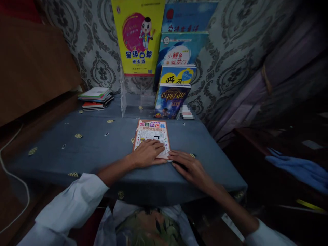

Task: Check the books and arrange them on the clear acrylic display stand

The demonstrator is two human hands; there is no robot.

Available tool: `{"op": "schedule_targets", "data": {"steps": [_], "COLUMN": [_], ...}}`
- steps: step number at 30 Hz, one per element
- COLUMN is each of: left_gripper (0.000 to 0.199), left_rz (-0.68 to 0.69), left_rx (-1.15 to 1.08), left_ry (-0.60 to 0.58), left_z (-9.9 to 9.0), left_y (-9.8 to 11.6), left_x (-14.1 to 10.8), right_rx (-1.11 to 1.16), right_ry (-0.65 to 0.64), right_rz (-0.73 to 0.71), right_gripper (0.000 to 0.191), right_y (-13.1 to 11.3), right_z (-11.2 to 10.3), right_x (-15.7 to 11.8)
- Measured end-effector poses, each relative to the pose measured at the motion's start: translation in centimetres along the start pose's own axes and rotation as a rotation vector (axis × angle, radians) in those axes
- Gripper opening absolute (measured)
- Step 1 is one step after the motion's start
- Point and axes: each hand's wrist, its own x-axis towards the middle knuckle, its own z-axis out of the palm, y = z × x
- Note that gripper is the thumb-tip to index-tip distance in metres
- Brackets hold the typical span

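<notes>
A picture book [150,131] with a white cover and orange border lies closed on the table, its coloured title facing me. Across its lower half rests my left hand [148,153], open and flat with the fingers stretched toward the right. At the book's lower right corner is my right hand [189,165]. Its fingers are extended and their tips touch the corner, with the thumb lower and apart from them. The lower left part of the cover is hidden under my left hand.
A clear acrylic stand [123,102] at the back holds a yellow workbook [137,63] and several blue books [173,99]. Stacked notebooks [96,97] sit at the back left of the cloth-covered table [102,153]. Blue gloves [299,169] lie on a dark surface at right.
</notes>
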Motion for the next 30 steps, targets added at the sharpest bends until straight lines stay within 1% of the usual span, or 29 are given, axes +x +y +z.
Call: {"op": "schedule_targets", "data": {"steps": [7, 12, 15, 17, 20, 22, 24, 26, 28, 30], "left_gripper": [0.041, 0.042, 0.046, 0.048, 0.048, 0.047, 0.047, 0.049, 0.053, 0.056], "left_rz": [0.034, 0.048, 0.048, 0.039, 0.017, -0.018, -0.071, -0.129, -0.203, -0.298], "left_rx": [0.039, 0.067, 0.073, 0.057, -0.018, -0.086, -0.136, -0.143, -0.114, -0.087], "left_ry": [0.011, 0.035, 0.02, 0.022, 0.038, 0.034, 0.012, -0.013, -0.024, -0.02], "left_z": [-0.2, 0.0, 0.3, 0.6, 0.9, 1.0, 1.0, 1.1, 1.4, 2.0], "left_y": [0.2, 0.3, 0.3, 0.2, 0.0, -0.4, -1.3, -3.0, -5.4, -8.1], "left_x": [0.0, 0.1, 0.1, -0.2, -0.8, -1.2, -1.5, -1.5, -1.2, -0.7], "right_rx": [-0.035, -0.016, 0.05, 0.138, 0.273, 0.282, 0.229, 0.156, 0.08, 0.003], "right_ry": [0.001, -0.015, -0.009, -0.003, 0.007, 0.003, -0.018, -0.073, -0.139, -0.187], "right_rz": [-0.019, -0.014, 0.03, 0.084, 0.158, 0.18, 0.168, 0.145, 0.145, 0.185], "right_gripper": [0.029, 0.031, 0.029, 0.025, 0.022, 0.022, 0.022, 0.027, 0.034, 0.042], "right_y": [-0.2, -0.4, -0.6, -0.6, -0.1, 0.6, 1.4, 2.5, 3.9, 5.5], "right_z": [0.1, -0.2, -0.4, -0.6, -0.8, -0.8, -0.7, -0.6, -0.4, 0.0], "right_x": [0.2, 0.3, 0.3, 0.5, 1.0, 1.6, 2.5, 3.8, 5.5, 7.5]}}
